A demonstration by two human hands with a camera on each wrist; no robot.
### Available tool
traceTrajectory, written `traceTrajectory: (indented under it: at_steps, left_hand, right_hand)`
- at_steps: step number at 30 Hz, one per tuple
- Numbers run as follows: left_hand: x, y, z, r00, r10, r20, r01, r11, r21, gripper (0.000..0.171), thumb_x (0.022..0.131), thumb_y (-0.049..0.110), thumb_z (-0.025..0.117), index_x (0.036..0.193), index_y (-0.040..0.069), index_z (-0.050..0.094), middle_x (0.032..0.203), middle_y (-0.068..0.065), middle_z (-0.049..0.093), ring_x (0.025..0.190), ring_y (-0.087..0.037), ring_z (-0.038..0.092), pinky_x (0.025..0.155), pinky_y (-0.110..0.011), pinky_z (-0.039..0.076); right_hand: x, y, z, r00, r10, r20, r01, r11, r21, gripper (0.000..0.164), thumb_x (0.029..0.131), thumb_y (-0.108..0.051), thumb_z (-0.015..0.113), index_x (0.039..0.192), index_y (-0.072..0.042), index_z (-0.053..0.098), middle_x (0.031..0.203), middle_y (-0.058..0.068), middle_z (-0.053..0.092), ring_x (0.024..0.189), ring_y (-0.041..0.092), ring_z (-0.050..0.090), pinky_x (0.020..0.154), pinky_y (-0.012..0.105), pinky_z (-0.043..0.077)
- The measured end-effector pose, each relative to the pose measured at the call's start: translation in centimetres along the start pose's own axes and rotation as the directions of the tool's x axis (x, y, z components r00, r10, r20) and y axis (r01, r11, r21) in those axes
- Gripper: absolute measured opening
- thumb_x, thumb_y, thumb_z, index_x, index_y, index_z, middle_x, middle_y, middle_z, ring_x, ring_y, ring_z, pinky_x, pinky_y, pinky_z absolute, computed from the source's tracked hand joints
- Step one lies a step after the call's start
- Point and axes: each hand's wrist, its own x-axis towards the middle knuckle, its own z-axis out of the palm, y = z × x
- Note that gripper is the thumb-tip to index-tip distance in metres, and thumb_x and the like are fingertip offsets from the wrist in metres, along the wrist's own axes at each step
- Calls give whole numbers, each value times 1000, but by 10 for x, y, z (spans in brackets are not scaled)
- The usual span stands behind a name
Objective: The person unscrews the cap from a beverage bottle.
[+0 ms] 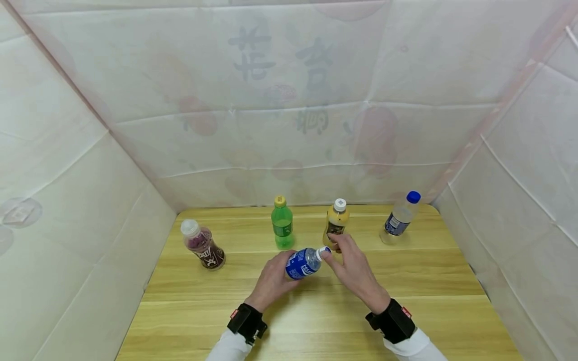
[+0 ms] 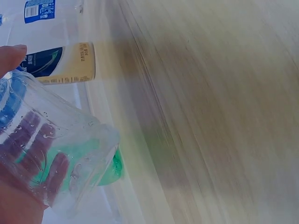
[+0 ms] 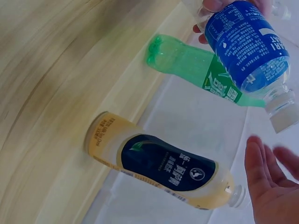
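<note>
My left hand (image 1: 274, 277) grips a clear plastic bottle with a blue label (image 1: 301, 264) and holds it above the table, tilted with its white cap (image 1: 323, 251) toward the right. In the left wrist view, the bottle's clear base (image 2: 96, 140) shows droplets inside, with my fingers wrapped behind it. My right hand (image 1: 356, 273) is beside the cap. From the right wrist view, its loosely bent fingers (image 3: 256, 161) stand just apart from the cap (image 3: 282, 114). Behind that hand stands a yellow drink bottle (image 1: 337, 219) with a dark label and a white cap.
On the wooden table (image 1: 203, 316), a green bottle (image 1: 283, 225) with a yellow cap stands at the back. A dark-labelled bottle with a white cap (image 1: 208, 250) is on the left. A clear bottle with a blue cap (image 1: 397, 220) stands back right. Pale cloth walls (image 1: 289, 140) enclose the table.
</note>
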Motion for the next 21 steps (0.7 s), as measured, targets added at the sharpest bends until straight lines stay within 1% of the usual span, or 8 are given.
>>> traceTrajectory:
  at_steps: [3, 5, 8, 11, 14, 17, 21]
  left_hand:
    - [0, 0, 0, 1000, 2, 4, -2, 1000, 2, 79, 72, 16, 96, 139, 9, 54, 126, -11, 66, 114, -30, 64, 99, -52, 53]
    - [0, 0, -1, 1000, -3, 5, 2, 1000, 5, 79, 73, 16, 96, 139, 9, 54, 127, -11, 66, 114, -30, 64, 99, -52, 53]
    - [0, 0, 0, 1000, -3, 4, 2, 1000, 24, 79, 73, 17, 96, 139, 8, 54, 127, -11, 66, 115, -30, 64, 100, -53, 52]
    - [0, 1, 0, 1000, 1, 0, -1, 1000, 29, 79, 73, 17, 96, 138, 6, 54, 126, -12, 66, 114, -31, 64, 100, -53, 52]
    - [0, 1, 1, 1000, -3, -2, 3, 1000, 5, 79, 72, 15, 96, 138, 5, 54, 126, -13, 66, 113, -31, 64, 98, -53, 53]
    - [0, 2, 2, 1000, -19, 5, 19, 1000, -24, 79, 73, 14, 95, 138, 3, 53, 127, -14, 66, 113, -32, 64, 97, -53, 54]
    - [0, 5, 2, 999, -45, 15, 46, 997, -57, 80, 73, 13, 95, 140, 2, 52, 128, -16, 65, 115, -34, 64, 98, -54, 54]
  right_hand:
    - [1, -1, 2, 1000, -12, -3, 12, 999, -42, 44, 99, -32, 71, 132, -3, 65, 113, 9, 66, 94, 20, 67, 77, 35, 60]
    - [1, -1, 3, 1000, -21, -6, 21, 998, -63, 39, 97, -31, 74, 126, -5, 69, 106, 5, 67, 87, 14, 65, 72, 28, 58]
    - [2, -2, 3, 1000, -29, -9, 28, 997, -73, 34, 96, -28, 77, 121, -6, 72, 98, 2, 68, 81, 9, 62, 67, 24, 56]
    - [3, -3, 2, 1000, -27, 0, 27, 997, -69, 31, 96, -25, 77, 119, -6, 73, 97, 0, 68, 80, 8, 61, 66, 23, 55]
    - [3, -4, 1, 999, -36, 18, 37, 998, -59, 30, 96, -22, 77, 121, -7, 72, 101, 1, 68, 83, 10, 63, 68, 24, 56]
    - [4, -3, -1, 997, -75, 28, 76, 996, -39, 31, 96, -20, 76, 124, -6, 71, 108, 4, 69, 88, 12, 66, 71, 26, 58]
    - [4, -3, -4, 990, -139, 38, 139, 990, -16, 34, 97, -15, 75, 128, -4, 69, 116, 9, 69, 96, 18, 68, 76, 32, 61]
